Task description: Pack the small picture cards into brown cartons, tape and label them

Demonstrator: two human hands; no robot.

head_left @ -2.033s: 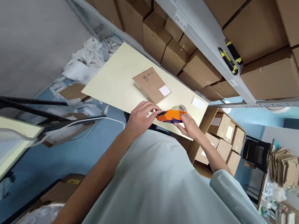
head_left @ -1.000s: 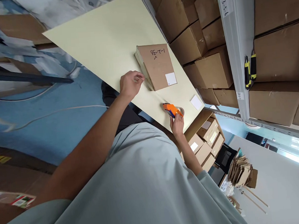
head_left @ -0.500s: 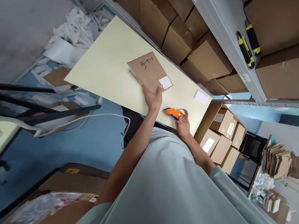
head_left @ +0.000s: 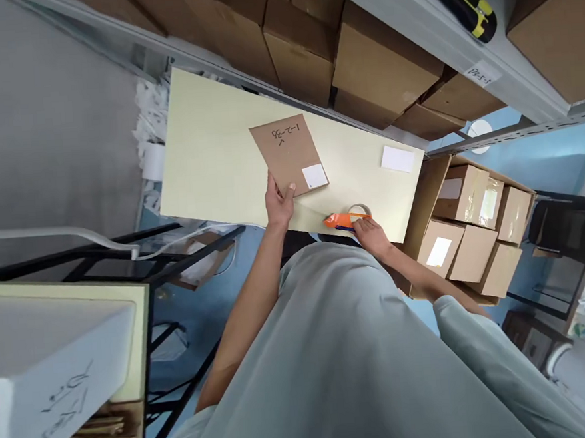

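Note:
My left hand is closed on the near corner of a flat brown cardboard box, thumb on top and fingers underneath. The box has handwritten black marks and a white label by its near right corner. In my right hand is an orange tape dispenser with a roll of tape on it, low over the table's near edge. A faint translucent strip seems to run from the dispenser toward the box; where it ends I cannot tell.
A pale yellow table lies under both hands, with a white slip at its right. Shelves of cardboard boxes line the far side, and utility knives rest on a shelf. A large carton of boxes stands right.
My view has turned and shifted. My left hand has moved the box slightly toward me and tilted it flatter to view. The dispenser remains in my right hand.

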